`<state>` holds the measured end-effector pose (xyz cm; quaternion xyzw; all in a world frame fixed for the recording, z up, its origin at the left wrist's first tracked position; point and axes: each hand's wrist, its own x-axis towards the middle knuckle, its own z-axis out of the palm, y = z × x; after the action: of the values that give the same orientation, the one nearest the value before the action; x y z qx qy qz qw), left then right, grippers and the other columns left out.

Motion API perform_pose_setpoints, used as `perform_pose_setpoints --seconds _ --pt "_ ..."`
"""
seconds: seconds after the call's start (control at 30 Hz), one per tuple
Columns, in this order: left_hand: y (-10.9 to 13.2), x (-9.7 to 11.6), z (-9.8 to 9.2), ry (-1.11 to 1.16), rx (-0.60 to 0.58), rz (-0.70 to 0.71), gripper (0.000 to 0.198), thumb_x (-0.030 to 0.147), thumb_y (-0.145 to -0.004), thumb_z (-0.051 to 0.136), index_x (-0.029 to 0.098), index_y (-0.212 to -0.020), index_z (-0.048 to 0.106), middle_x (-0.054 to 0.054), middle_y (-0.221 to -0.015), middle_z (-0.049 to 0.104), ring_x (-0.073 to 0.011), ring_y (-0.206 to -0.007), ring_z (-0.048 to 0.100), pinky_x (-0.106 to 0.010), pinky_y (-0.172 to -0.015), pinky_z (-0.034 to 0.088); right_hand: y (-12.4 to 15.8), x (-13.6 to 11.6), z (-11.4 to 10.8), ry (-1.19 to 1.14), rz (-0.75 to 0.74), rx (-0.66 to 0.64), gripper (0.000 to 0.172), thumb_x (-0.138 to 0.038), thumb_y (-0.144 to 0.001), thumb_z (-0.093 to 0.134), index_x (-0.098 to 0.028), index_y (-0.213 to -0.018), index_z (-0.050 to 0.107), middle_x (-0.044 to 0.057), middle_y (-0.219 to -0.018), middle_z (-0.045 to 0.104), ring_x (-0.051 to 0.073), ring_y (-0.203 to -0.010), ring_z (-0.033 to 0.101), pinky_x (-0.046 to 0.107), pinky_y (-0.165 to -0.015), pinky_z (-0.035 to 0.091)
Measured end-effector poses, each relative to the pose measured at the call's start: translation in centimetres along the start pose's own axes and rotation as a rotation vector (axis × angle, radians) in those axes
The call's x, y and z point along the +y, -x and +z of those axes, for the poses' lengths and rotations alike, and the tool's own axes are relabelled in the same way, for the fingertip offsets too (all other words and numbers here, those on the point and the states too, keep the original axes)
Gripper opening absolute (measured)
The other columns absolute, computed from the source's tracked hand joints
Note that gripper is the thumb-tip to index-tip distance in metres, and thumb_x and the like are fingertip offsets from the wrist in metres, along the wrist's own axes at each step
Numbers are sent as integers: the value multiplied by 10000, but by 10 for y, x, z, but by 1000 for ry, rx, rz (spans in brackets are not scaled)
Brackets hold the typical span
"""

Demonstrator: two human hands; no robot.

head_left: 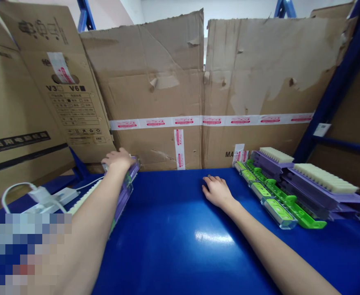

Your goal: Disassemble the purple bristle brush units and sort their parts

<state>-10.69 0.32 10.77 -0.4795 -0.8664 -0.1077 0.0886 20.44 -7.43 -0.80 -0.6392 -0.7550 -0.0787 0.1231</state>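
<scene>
My left hand reaches to the far end of a purple plastic piece on the left of the table, its fingers curled over the top. My forearm hides much of that piece; a cream ridged pad shows along its left side. Clear plastic shows at its right edge. My right hand rests palm down on the blue table, fingers apart and slightly bent, holding nothing I can see. To its right lie clear cases with yellow-green inserts and a bright green plastic strip.
Purple plastic pieces with cream ridged pads stand at the right. A white power strip with a plug and cables lies at the left. Taped cardboard sheets wall the back; a blue metal post rises at right.
</scene>
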Motion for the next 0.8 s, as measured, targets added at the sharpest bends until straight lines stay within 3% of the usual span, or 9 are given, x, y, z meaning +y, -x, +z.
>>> perform_pose_setpoints --seconds 0.1,0.3,0.63,0.8 --pt "-7 -14 -3 28 -169 -55 760 519 -675 626 101 -1258 375 -232 -1290 482 -365 -1132 472 -491 -811 399 -1 5 -1 73 32 5 320 -252 -868 385 -143 -1111 563 148 -1092 604 254 -1015 537 364 -881 321" --pt "-9 -22 -6 -32 -227 -36 869 539 -562 731 126 -1238 374 -219 -1270 509 -348 -1107 503 -405 -739 436 -5 22 1 151 149 19 272 -195 -837 392 -125 -1009 591 142 -993 638 255 -932 579 397 -903 289" --pt "4 -10 -21 38 -121 -13 841 525 -600 687 98 -1240 348 -219 -1241 526 -325 -1079 527 -395 -731 454 -5 38 3 190 290 72 299 -227 -842 378 -102 -991 605 162 -975 652 277 -920 594 447 -936 270" --pt "5 -8 -22 49 -121 -21 803 535 -645 650 96 -1240 338 -215 -1215 538 -324 -1061 534 -400 -726 454 -5 38 2 196 303 58 310 -232 -842 377 -101 -1005 606 176 -986 649 272 -927 595 451 -940 269"
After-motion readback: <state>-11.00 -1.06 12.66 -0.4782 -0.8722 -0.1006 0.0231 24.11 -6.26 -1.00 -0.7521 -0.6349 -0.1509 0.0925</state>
